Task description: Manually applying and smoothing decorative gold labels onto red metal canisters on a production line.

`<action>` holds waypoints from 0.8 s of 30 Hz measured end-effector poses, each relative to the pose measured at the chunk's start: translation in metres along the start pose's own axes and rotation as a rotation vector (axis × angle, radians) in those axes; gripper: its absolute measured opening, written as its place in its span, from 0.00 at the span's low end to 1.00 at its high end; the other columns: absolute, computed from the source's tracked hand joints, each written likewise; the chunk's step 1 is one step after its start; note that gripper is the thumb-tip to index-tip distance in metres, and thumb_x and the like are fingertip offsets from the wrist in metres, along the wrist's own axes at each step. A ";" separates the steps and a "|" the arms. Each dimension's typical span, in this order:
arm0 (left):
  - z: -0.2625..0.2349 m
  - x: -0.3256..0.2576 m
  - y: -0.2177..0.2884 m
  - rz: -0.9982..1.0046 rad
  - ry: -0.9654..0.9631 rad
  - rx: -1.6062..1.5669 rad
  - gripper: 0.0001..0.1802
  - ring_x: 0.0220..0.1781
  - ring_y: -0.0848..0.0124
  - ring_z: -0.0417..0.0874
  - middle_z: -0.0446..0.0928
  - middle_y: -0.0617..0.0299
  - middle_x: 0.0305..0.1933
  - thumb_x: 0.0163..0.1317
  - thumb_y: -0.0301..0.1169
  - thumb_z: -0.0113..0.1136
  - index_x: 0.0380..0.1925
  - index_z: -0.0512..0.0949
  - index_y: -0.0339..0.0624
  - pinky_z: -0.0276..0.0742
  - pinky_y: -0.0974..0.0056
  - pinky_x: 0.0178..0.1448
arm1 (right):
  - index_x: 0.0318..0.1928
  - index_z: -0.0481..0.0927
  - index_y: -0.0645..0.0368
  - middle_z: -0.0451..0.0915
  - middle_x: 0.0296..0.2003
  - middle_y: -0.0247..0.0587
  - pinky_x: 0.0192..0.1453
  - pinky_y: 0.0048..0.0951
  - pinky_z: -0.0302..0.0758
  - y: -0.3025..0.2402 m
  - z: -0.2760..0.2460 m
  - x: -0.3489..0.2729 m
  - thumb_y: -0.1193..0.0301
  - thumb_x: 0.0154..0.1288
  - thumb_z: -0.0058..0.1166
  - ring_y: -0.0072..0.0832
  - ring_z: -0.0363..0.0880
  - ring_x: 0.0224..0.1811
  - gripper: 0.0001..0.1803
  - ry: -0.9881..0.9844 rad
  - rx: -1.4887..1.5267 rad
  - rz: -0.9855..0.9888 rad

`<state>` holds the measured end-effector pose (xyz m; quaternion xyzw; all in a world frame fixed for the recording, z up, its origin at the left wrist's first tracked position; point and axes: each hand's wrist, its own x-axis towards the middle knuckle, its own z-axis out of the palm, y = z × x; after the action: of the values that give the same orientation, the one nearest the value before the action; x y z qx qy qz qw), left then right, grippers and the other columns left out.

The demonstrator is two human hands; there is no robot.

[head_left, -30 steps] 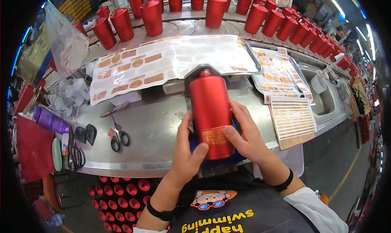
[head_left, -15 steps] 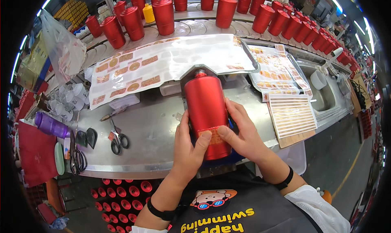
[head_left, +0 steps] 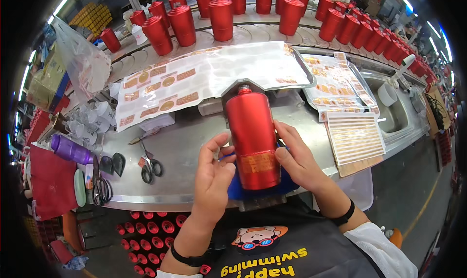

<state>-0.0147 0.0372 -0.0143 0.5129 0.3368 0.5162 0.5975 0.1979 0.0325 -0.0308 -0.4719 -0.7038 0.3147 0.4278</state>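
Observation:
A red bottle (head_left: 250, 120) lies in a stand in front of me, its neck away from me, with a gold decal (head_left: 258, 162) near its base. A blue pad (head_left: 238, 189) shows beneath it. My left hand (head_left: 214, 173) is off the bottle's left side, fingers apart and holding nothing. Along the right side, my right hand (head_left: 299, 159) has its fingers stretched out and its thumb by the decal's edge; it touches or nearly touches the bottle without wrapping round it. Beyond the neck, a large clear-white sheet of gold decals (head_left: 209, 76) is spread out.
Black-handled scissors (head_left: 151, 168), larger scissors (head_left: 102, 188) and a purple bottle (head_left: 73, 150) lie left on the steel table. A striped gold sheet (head_left: 355, 138) rests on a board at right, before a sink (head_left: 393, 115). Red bottles (head_left: 221, 20) stand on the curved conveyor behind.
My left hand has come away from the bottle to the left and opened. The right thumb has lifted off the decal toward the edge. Conveyor bottles have shifted.

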 end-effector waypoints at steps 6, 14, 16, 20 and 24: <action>0.007 0.007 0.031 -0.191 -0.015 -0.111 0.27 0.60 0.67 0.68 0.64 0.57 0.62 0.60 0.23 0.49 0.62 0.63 0.35 0.65 0.60 0.65 | 0.68 0.56 0.71 0.61 0.64 0.57 0.70 0.36 0.60 0.001 0.001 0.000 0.54 0.74 0.42 0.45 0.62 0.67 0.36 0.007 -0.013 0.001; -0.002 0.004 0.013 -0.132 0.063 -0.031 0.23 0.59 0.66 0.70 0.68 0.57 0.58 0.61 0.24 0.50 0.57 0.66 0.35 0.68 0.59 0.64 | 0.68 0.57 0.71 0.61 0.64 0.57 0.69 0.36 0.61 0.003 0.000 0.000 0.54 0.74 0.43 0.45 0.63 0.67 0.36 -0.005 -0.006 -0.012; 0.001 0.005 0.016 -0.127 0.038 -0.113 0.22 0.59 0.66 0.71 0.68 0.57 0.57 0.61 0.24 0.50 0.56 0.67 0.35 0.68 0.59 0.64 | 0.68 0.57 0.71 0.61 0.64 0.58 0.69 0.36 0.61 0.003 0.000 0.000 0.54 0.74 0.43 0.45 0.63 0.67 0.36 -0.001 0.000 -0.013; 0.001 0.011 0.027 -0.196 0.008 -0.165 0.21 0.59 0.66 0.71 0.68 0.57 0.56 0.61 0.25 0.51 0.56 0.68 0.35 0.68 0.59 0.64 | 0.68 0.57 0.71 0.61 0.64 0.58 0.69 0.36 0.61 0.003 -0.001 -0.001 0.54 0.74 0.44 0.46 0.62 0.67 0.36 0.004 0.006 0.009; -0.002 0.010 0.025 -0.196 0.028 -0.161 0.21 0.58 0.66 0.71 0.68 0.56 0.56 0.61 0.25 0.51 0.55 0.68 0.35 0.68 0.58 0.63 | 0.68 0.57 0.71 0.61 0.64 0.58 0.69 0.36 0.61 0.004 -0.001 -0.001 0.54 0.74 0.44 0.46 0.63 0.67 0.35 -0.002 0.005 -0.009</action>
<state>-0.0204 0.0463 0.0106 0.4208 0.3510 0.4878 0.6795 0.2000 0.0328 -0.0339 -0.4673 -0.7056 0.3151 0.4296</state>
